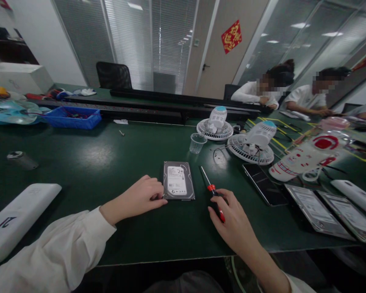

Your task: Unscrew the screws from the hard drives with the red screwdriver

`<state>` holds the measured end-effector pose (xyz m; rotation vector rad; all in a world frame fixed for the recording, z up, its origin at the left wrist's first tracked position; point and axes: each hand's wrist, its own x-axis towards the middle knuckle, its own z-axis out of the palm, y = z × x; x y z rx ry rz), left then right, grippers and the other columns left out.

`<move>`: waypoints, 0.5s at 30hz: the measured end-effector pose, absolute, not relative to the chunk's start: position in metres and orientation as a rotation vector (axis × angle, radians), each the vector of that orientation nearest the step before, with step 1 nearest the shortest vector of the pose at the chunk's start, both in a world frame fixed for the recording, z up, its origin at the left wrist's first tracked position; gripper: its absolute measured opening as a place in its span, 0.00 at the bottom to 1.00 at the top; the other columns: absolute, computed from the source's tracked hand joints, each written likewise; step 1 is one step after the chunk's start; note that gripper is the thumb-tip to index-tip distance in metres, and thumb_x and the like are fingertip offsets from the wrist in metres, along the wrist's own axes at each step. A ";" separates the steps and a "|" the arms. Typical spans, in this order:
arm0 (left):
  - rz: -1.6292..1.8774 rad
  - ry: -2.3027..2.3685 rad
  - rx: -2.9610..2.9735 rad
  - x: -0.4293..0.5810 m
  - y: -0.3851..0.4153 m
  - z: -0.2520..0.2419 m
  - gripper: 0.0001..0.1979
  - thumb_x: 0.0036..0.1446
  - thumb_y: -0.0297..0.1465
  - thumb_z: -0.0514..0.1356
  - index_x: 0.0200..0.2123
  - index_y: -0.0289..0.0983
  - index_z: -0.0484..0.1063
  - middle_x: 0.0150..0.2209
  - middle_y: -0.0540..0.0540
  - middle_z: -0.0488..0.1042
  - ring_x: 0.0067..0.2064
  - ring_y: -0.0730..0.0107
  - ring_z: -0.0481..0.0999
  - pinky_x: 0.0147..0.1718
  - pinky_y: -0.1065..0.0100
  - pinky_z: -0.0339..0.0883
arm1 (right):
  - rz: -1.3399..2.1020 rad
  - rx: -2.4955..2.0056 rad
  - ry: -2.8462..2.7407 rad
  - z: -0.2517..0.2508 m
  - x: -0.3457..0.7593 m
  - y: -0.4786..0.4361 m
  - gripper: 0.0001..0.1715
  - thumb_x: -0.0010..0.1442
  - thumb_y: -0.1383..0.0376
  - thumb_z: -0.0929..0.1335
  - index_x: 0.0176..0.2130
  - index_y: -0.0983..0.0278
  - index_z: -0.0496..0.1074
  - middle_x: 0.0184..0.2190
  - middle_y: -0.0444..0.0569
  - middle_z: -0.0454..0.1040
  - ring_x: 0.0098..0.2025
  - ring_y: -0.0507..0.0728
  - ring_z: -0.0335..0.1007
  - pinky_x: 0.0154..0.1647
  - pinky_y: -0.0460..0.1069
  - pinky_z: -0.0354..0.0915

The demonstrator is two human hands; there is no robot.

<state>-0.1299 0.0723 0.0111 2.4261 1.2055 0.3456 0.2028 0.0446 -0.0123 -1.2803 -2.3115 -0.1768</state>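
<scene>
A hard drive (177, 181) lies flat on the green table, its white label facing up. At its lower left corner is my left hand (144, 194), closed, with curled fingers and thumb against the drive's edge; the fingertips are partly hidden. To the right of the drive, my right hand (232, 217) is closed around the handle of a screwdriver (212, 188) with a red and black grip. The metal shaft points up and to the left, away from me, and its tip is apart from the drive.
Beyond the drive stands a clear plastic cup (197, 143), near two white fan parts (217, 122). On the right are a phone (265, 185), more hard drives (319, 211) and a bottle (308, 156). A blue tray (73, 118) and a white case (24, 217) sit left. Two people sit across.
</scene>
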 end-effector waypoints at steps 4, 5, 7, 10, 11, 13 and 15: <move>0.353 1.206 2.431 -0.130 0.071 0.011 0.11 0.69 0.33 0.67 0.33 0.37 0.73 0.35 0.51 0.76 0.37 0.66 0.73 0.44 0.62 0.59 | -0.263 -1.317 -2.359 0.001 0.202 0.037 0.10 0.68 0.66 0.69 0.49 0.64 0.74 0.54 0.63 0.76 0.50 0.70 0.81 0.45 0.66 0.81; 0.353 1.211 2.428 -0.130 0.071 0.012 0.11 0.69 0.33 0.67 0.33 0.37 0.73 0.35 0.51 0.76 0.37 0.66 0.73 0.44 0.62 0.59 | -0.267 -1.306 -2.361 0.007 0.203 0.036 0.11 0.68 0.66 0.69 0.50 0.64 0.74 0.54 0.63 0.76 0.51 0.70 0.81 0.46 0.66 0.81; 0.346 1.221 2.424 -0.130 0.071 0.013 0.12 0.69 0.34 0.67 0.32 0.37 0.73 0.35 0.51 0.76 0.37 0.66 0.73 0.43 0.62 0.59 | -0.244 -1.262 -2.341 0.025 0.207 0.039 0.11 0.69 0.66 0.68 0.50 0.65 0.75 0.54 0.62 0.78 0.52 0.67 0.81 0.50 0.63 0.80; 0.352 1.214 2.437 -0.131 0.072 0.011 0.12 0.70 0.35 0.66 0.32 0.38 0.74 0.35 0.51 0.76 0.37 0.66 0.73 0.43 0.62 0.59 | -0.139 -1.289 -2.314 0.055 0.218 0.067 0.10 0.70 0.65 0.67 0.46 0.65 0.78 0.44 0.56 0.81 0.46 0.62 0.82 0.49 0.56 0.78; 0.361 1.205 2.445 -0.131 0.072 0.010 0.12 0.70 0.35 0.66 0.33 0.38 0.74 0.35 0.51 0.76 0.37 0.66 0.74 0.44 0.62 0.59 | -0.092 -1.399 -2.309 0.064 0.221 0.083 0.10 0.70 0.65 0.67 0.44 0.65 0.79 0.41 0.54 0.82 0.42 0.60 0.82 0.46 0.54 0.78; 0.380 1.184 2.460 -0.133 0.072 0.008 0.12 0.71 0.36 0.65 0.33 0.38 0.74 0.35 0.52 0.76 0.37 0.66 0.74 0.44 0.62 0.59 | -0.057 -1.754 -2.304 0.077 0.226 0.121 0.11 0.69 0.66 0.68 0.46 0.65 0.80 0.40 0.53 0.83 0.40 0.59 0.81 0.45 0.53 0.77; 0.395 1.173 2.466 -0.134 0.073 0.006 0.12 0.71 0.36 0.65 0.34 0.38 0.73 0.35 0.52 0.76 0.37 0.67 0.73 0.44 0.61 0.59 | -0.051 -1.852 -2.321 0.080 0.226 0.162 0.12 0.68 0.67 0.68 0.46 0.67 0.81 0.41 0.54 0.84 0.43 0.61 0.82 0.49 0.55 0.76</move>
